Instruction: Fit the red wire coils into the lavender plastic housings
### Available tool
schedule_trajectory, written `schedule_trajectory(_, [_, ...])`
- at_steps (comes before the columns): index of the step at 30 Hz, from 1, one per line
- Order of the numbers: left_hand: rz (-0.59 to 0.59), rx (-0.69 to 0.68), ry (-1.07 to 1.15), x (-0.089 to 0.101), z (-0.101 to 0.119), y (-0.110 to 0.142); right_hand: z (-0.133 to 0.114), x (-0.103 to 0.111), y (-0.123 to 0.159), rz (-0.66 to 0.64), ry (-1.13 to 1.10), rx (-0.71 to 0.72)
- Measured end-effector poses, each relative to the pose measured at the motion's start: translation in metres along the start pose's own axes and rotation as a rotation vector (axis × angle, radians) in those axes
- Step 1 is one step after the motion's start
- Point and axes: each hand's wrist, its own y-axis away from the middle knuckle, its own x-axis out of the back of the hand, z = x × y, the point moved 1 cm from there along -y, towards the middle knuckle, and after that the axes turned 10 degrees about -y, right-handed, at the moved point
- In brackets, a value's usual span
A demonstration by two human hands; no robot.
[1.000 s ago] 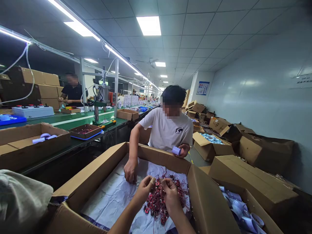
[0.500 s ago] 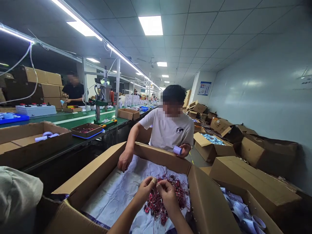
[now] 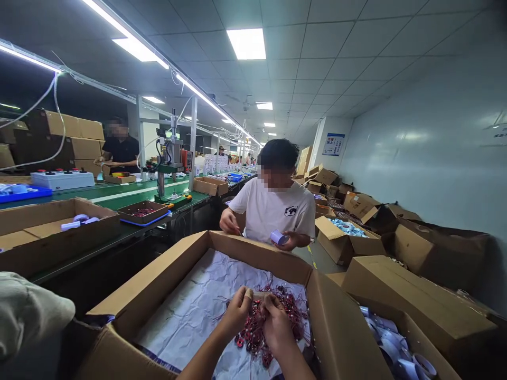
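Note:
My left hand (image 3: 237,310) and my right hand (image 3: 276,322) are raised over a big open cardboard box (image 3: 330,322), close together. The fingers of each are pinched closed on something too small to make out. Below them lies a tangled pile of small red and black round parts with thin dark-red wires (image 3: 293,314). White crumpled paper (image 3: 186,295) lines the box. Across from me, a co-worker in a white T-shirt (image 3: 273,211) holds a pale purple cylinder (image 3: 278,237) in one hand; the other hand is beyond the far wall of the box.
At right, a carton holds pale purple cylinders (image 3: 394,338), with more cartons (image 3: 420,295) along the wall. To the left runs a green conveyor line (image 3: 119,191) with a press machine (image 3: 171,158) and a tray of red parts (image 3: 143,211). Grey-white fabric (image 3: 35,316) is at lower left.
The co-worker's one hand has pulled back out of the box, and the purple cylinder has shifted slightly left and tilted. My hands have moved slightly apart over the pile.

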Motion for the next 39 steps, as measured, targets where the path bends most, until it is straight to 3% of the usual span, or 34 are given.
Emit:
schedule_trajectory(4, [-0.021, -0.034, -0.045, 0.001, 0.008, 0.004, -0.001, 0.004, -0.003, 0.093, -0.159, -0.09])
schedule_trajectory(11, [-0.055, 0.035, 0.056, 0.001, 0.017, 0.005, -0.003, 0.001, -0.003, 0.07, -0.005, -0.022])
schedule_trajectory(14, [-0.143, 0.109, 0.106, 0.002, 0.019, 0.006, -0.005, -0.007, 0.002, 0.024, 0.027, -0.025])
schedule_trajectory(18, [-0.231, 0.107, 0.132, 0.004, 0.022, 0.008, -0.006, -0.012, 0.006, -0.002, 0.104, -0.048])
schedule_trajectory(25, [-0.188, 0.148, 0.121, 0.007, 0.022, 0.004, -0.004, -0.009, 0.003, 0.045, 0.103, -0.051])
schedule_trajectory(39, [-0.054, 0.029, -0.109, 0.007, 0.014, 0.003, -0.007, 0.0, -0.005, 0.143, -0.176, -0.163])
